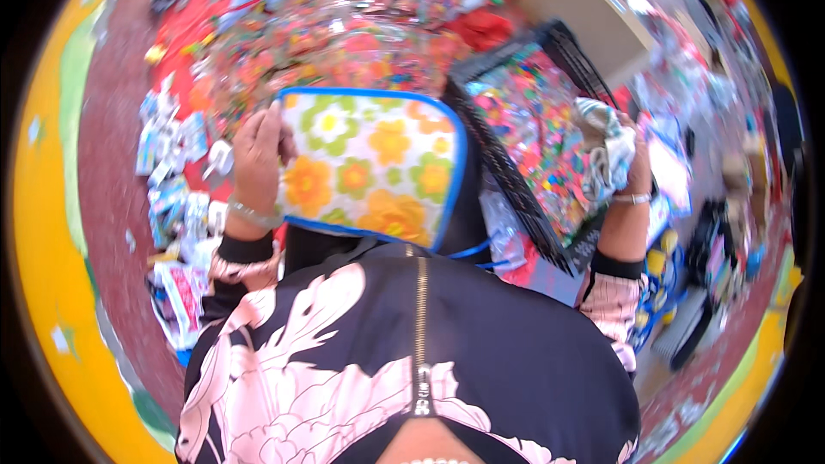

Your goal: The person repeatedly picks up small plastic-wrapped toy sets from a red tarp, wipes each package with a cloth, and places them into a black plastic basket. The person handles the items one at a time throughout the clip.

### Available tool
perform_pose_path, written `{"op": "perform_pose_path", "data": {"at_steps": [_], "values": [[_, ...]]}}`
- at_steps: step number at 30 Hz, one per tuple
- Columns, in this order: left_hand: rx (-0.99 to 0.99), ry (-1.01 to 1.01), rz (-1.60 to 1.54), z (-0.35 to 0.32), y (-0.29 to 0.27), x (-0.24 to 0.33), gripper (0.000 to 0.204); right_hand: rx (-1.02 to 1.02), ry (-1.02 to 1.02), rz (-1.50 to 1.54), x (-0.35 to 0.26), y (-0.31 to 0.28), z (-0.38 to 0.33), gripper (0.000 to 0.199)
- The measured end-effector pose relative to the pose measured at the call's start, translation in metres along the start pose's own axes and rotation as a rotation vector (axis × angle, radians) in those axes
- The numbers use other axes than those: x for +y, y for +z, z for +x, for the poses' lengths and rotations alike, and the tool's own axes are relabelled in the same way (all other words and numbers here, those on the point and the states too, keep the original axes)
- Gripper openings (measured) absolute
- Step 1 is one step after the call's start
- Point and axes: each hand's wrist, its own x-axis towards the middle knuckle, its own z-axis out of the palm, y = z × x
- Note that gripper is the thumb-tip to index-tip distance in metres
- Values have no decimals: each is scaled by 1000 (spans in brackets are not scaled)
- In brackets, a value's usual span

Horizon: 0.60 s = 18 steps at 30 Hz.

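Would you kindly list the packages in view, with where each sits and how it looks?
Flowered pouch: centre, left hand gripping it; rectangular, orange and green flowers, blue edging.
Small packets: floor, left; white and blue.
Clear bags: top centre; multicoloured contents.
Crumpled wrapper: in right hand; whitish.

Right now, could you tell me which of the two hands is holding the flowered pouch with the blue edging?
The left hand grips the flowered pouch by its left edge; the right hand instead holds a crumpled pale cloth.

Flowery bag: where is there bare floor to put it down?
Bare maroon floor runs down the left, between the yellow edge and the small packets. The left hand holds the flowery bag beside it. Ahead, the pile of shiny packets is crowded, as is the black crate by the right hand.
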Motion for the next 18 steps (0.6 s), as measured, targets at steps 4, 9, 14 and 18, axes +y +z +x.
{"op": "perform_pose_path", "data": {"at_steps": [4, 9, 14, 18], "values": [[162, -45, -209, 8, -55, -48, 28, -41, -494, -705, 16, 177, -34, 20], [411, -99, -197, 11, -111, -122, 14, -687, -903, -1662, 90, 254, -43, 28], [515, -271, -147, 12, -152, -202, 15, -641, -805, -1735, 110, 255, -44, 28], [478, -366, 185, 29, -165, -324, 22, -653, -875, -1685, 112, 249, -38, 27]]}}
